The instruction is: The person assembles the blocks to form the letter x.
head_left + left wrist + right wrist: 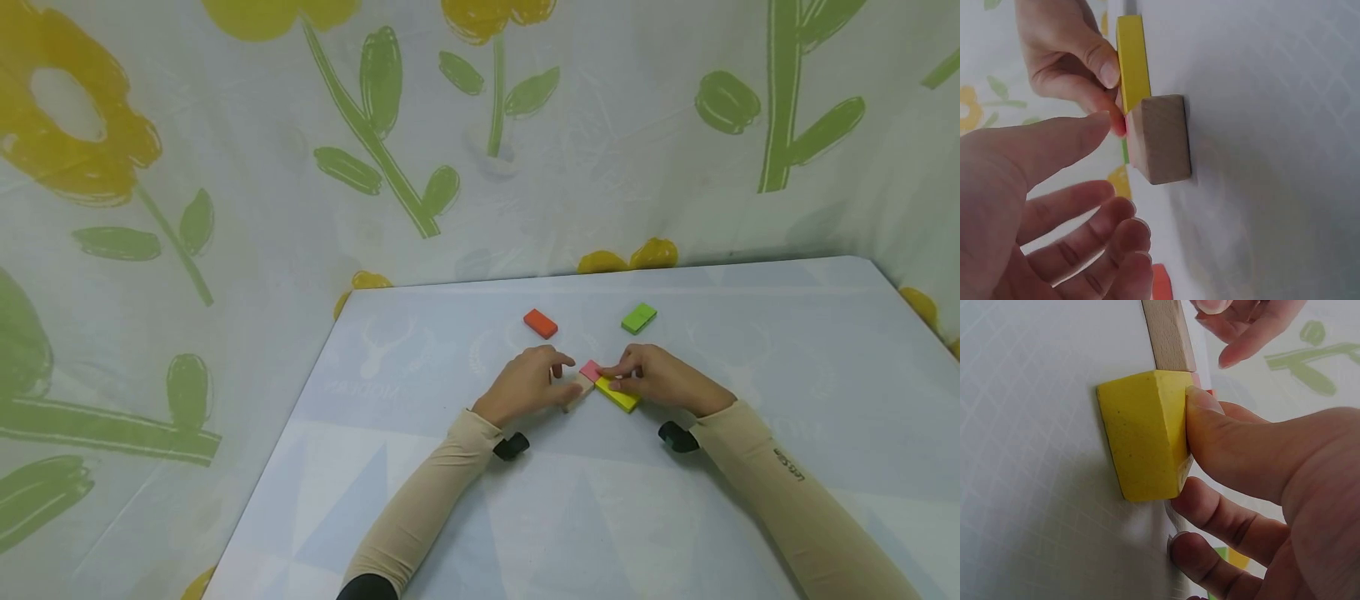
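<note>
A yellow block (617, 395), a pink block (589, 371) and a plain wooden block (1168, 139) lie together on the table. My right hand (660, 379) holds the yellow block, its thumb on the top face and its index finger reaching to the pink block, as the left wrist view shows. In the right wrist view another fingertip sits at the near end of the yellow block (1141, 437). To the left, my left hand (531, 385) hovers beside the wooden block with thumb and fingers spread apart and nothing between them. The pink block is mostly hidden in both wrist views.
An orange-red block (541, 323) lies beyond my left hand. Beyond the right hand is a green block (639, 318). The pale patterned table (420, 500) ends at a flower-print curtain (247, 150) behind and to the left.
</note>
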Motion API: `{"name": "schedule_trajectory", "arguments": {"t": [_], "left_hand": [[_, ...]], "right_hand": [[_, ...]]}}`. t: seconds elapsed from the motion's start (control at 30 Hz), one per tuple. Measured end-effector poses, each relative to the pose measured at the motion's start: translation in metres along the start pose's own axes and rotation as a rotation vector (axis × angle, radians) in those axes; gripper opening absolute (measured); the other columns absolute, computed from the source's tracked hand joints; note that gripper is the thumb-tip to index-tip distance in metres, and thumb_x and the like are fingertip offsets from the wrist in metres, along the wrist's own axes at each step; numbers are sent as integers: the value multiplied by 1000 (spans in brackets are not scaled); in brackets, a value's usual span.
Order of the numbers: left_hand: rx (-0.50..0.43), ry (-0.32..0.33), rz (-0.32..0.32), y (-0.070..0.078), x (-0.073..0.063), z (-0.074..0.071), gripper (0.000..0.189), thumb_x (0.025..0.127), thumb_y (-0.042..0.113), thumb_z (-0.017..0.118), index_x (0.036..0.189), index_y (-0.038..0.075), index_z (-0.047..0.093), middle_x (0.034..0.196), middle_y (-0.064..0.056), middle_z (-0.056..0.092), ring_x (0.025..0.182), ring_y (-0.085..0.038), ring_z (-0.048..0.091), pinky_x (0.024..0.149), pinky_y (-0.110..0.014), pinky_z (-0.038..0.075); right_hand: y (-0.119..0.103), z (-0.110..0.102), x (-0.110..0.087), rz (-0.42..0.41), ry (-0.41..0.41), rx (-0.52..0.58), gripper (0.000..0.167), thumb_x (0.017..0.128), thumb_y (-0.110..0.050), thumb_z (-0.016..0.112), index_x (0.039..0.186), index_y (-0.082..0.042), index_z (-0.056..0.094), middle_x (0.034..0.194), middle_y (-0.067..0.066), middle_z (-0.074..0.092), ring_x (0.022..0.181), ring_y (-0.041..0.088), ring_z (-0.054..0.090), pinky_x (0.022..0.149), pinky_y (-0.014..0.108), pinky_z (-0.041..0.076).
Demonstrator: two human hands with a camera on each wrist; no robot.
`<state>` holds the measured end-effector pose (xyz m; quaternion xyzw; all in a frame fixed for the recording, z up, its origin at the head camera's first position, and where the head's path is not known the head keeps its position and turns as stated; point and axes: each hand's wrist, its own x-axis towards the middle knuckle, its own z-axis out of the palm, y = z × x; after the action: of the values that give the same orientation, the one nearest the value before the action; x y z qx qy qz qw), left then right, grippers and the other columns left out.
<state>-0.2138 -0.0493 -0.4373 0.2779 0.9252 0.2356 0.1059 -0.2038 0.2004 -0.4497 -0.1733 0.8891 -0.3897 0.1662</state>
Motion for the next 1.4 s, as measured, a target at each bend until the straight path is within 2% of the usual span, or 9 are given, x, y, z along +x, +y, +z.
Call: {"name": "schedule_trajectory", "arguments": {"t": [0.23, 0.37, 0.57, 0.73, 1.4], "left_hand": [[49, -16, 55, -3, -1, 3, 42, 95, 36, 75, 132, 15, 72, 100, 2, 68, 81, -7, 55, 62, -16, 43], [98, -15, 87, -5, -1, 4, 42, 95, 37, 75, 133, 19, 71, 102, 2, 68, 83, -6, 56, 61, -16, 43], [131, -17, 110, -6, -2, 5, 43, 97, 40, 73, 136, 24, 70, 102, 3, 66, 77, -6, 53, 59, -17, 41], [148, -25, 109, -8, -1, 6, 43, 97, 42, 72, 136, 24, 70, 99, 5, 64, 74, -6, 50, 56, -18, 37], [112, -40, 85, -11, -2, 8, 46, 97, 47, 71, 139, 28, 67, 101, 5, 65, 74, -6, 52, 58, -18, 40]], "right_hand": [[0, 0, 1, -7, -9, 11, 34, 95, -9, 74, 128, -2, 70, 96, 12, 66, 80, 19, 53, 63, 21, 44], [2, 1, 1, -26, -2, 7, 34, 94, -9, 74, 127, -1, 69, 94, 11, 65, 78, 19, 51, 62, 21, 41], [2, 0, 1, -35, 2, 0, 34, 94, -8, 74, 126, 0, 70, 96, 11, 66, 81, 19, 52, 64, 21, 44], [1, 0, 2, -25, -8, 7, 34, 95, -9, 73, 127, 0, 69, 98, 12, 67, 82, 19, 53, 65, 22, 45], [-1, -1, 2, -34, -5, -29, 35, 94, -12, 75, 128, -2, 70, 96, 11, 65, 78, 18, 50, 62, 22, 42]]}}
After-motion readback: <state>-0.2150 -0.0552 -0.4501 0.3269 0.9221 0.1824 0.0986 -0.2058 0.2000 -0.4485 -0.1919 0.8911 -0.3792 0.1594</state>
